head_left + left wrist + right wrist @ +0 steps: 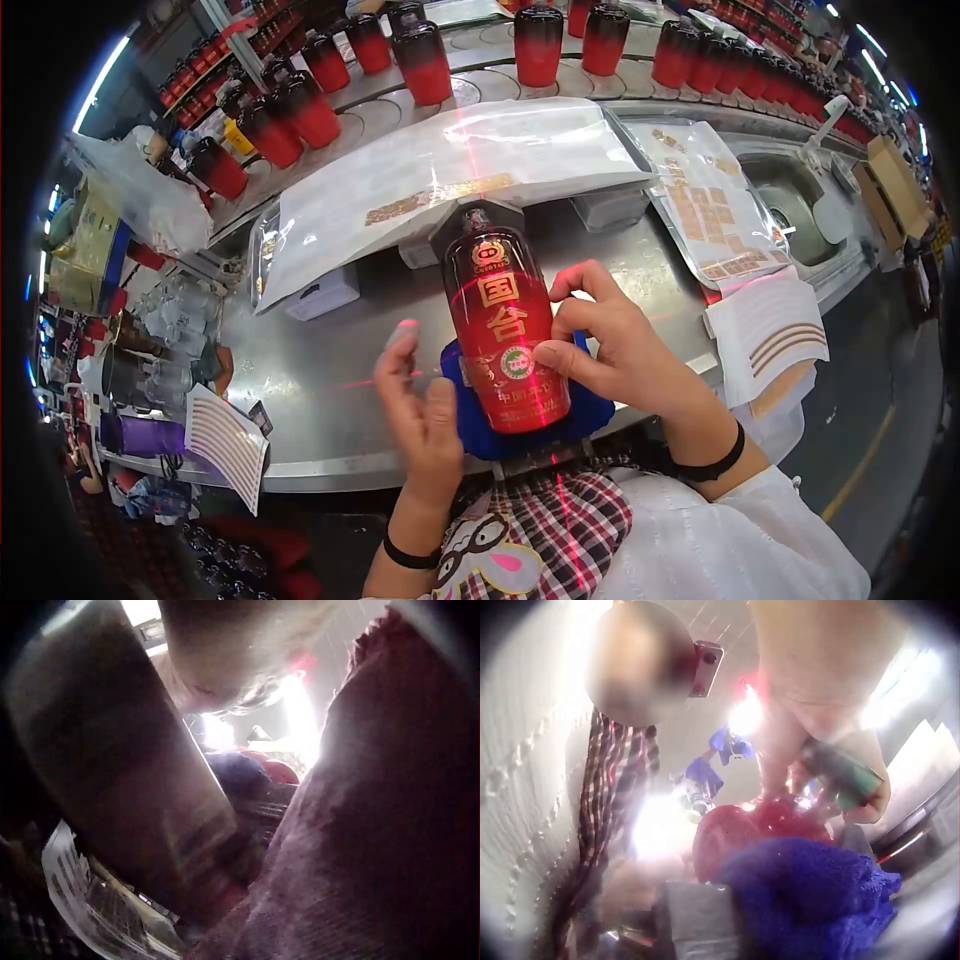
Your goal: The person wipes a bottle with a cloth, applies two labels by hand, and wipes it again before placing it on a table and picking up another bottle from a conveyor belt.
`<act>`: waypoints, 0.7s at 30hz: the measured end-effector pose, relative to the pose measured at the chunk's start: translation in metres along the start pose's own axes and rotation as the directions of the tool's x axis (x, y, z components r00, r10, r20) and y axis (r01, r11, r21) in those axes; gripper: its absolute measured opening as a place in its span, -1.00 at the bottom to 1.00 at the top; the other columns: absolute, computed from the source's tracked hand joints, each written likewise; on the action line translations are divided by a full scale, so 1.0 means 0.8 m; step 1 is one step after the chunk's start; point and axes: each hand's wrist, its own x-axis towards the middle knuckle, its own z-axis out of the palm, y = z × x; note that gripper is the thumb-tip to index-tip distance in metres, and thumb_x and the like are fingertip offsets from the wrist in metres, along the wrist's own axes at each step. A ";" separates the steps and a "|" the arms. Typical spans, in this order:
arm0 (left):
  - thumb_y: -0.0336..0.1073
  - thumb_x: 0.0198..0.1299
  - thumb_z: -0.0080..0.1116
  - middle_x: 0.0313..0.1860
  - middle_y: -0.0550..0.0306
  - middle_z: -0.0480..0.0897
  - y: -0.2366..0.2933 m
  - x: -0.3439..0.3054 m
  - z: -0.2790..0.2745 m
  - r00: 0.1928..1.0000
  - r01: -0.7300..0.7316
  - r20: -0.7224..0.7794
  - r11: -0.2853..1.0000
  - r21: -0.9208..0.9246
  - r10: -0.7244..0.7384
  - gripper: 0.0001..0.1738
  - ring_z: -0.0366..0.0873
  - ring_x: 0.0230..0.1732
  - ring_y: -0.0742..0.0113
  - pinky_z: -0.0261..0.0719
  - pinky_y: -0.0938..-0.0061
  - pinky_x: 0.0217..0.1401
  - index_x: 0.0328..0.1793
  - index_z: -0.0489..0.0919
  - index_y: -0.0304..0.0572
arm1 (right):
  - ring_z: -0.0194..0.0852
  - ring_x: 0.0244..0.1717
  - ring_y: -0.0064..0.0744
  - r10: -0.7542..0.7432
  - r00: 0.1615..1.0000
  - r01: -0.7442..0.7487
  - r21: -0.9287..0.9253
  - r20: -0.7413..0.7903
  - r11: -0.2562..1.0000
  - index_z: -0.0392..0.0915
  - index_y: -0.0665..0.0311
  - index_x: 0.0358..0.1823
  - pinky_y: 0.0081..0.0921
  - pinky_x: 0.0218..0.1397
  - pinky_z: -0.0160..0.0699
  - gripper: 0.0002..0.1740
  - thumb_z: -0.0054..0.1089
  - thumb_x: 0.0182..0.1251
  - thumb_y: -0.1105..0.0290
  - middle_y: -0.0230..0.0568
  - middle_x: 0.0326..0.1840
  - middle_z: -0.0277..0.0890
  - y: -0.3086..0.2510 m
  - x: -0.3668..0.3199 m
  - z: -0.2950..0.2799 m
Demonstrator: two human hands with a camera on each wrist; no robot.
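Note:
A dark-to-red bottle [490,280] with gold characters lies tilted, its neck pointing away from the person and its base on a blue cloth [592,408]. Low on its front sits a round green-and-white label [516,362]. The thumb of my right hand [630,350] presses the bottle beside that label, while the other fingers bend near its right side. To the left, my left hand [425,415] stands apart from the bottle with relaxed fingers and nothing in them. In the right wrist view the bottle's red base [735,844] shows above the cloth; the left wrist view is mostly dark.
White sheets [400,190] carrying gold stickers cover a raised support behind the bottle. Another sticker sheet [705,215] lies at right, near a sink [785,205]. Strip sheets [228,445] hang over the left edge. Similar bottles [420,65] line a conveyor beyond.

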 end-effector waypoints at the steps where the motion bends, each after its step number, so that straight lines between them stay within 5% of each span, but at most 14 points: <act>1: -0.19 0.41 0.10 0.40 -0.09 0.27 0.001 0.003 0.006 0.998 0.045 0.046 0.996 -0.081 -0.042 -0.37 0.23 0.42 0.18 0.20 0.30 0.47 0.45 0.18 -0.39 | 0.34 0.01 -0.10 0.004 1.000 -0.004 0.005 0.006 1.000 0.52 0.32 -0.40 -0.30 0.08 0.40 -0.74 0.40 0.23 0.30 -0.08 -0.07 0.30 0.000 0.000 0.000; 5: -0.14 0.39 0.13 0.40 -0.13 0.27 0.004 0.006 0.027 0.976 0.183 0.168 0.948 -0.261 -0.142 -0.27 0.22 0.44 0.16 0.13 0.28 0.51 0.50 0.10 -0.41 | 0.36 0.01 -0.10 0.045 0.999 -0.046 0.045 0.022 0.998 0.52 0.33 -0.38 -0.30 0.08 0.42 -0.74 0.37 0.26 0.29 -0.05 -0.05 0.30 -0.001 -0.002 -0.005; 8: -0.15 0.39 0.13 0.40 -0.13 0.27 0.005 0.006 0.030 0.971 0.206 0.178 0.941 -0.267 -0.162 -0.26 0.23 0.42 0.17 0.16 0.30 0.50 0.51 0.09 -0.41 | 0.36 -0.02 -0.32 0.010 0.999 -0.013 0.061 0.041 0.998 0.54 0.29 -0.32 -0.41 0.04 0.42 -0.77 0.34 0.31 0.29 -0.11 0.04 0.29 0.006 -0.006 -0.006; 11: -0.17 0.39 0.13 0.39 -0.13 0.27 0.008 0.007 0.030 0.969 0.210 0.177 0.948 -0.238 -0.170 -0.27 0.24 0.40 0.19 0.17 0.30 0.49 0.51 0.08 -0.40 | 0.39 -0.01 -0.12 0.018 1.000 -0.019 0.074 0.015 0.997 0.53 0.33 -0.35 -0.32 0.05 0.45 -0.75 0.36 0.27 0.30 -0.05 -0.03 0.30 0.008 -0.005 -0.003; 21: -0.18 0.40 0.12 0.37 -0.09 0.30 0.008 0.007 0.031 0.973 0.200 0.160 0.957 -0.209 -0.168 -0.28 0.29 0.35 0.23 0.22 0.34 0.44 0.50 0.10 -0.38 | 0.38 -0.03 -0.20 0.099 0.994 -0.105 0.153 0.046 0.983 0.54 0.32 -0.33 -0.36 0.04 0.44 -0.74 0.37 0.27 0.27 -0.08 -0.01 0.31 0.015 -0.007 -0.003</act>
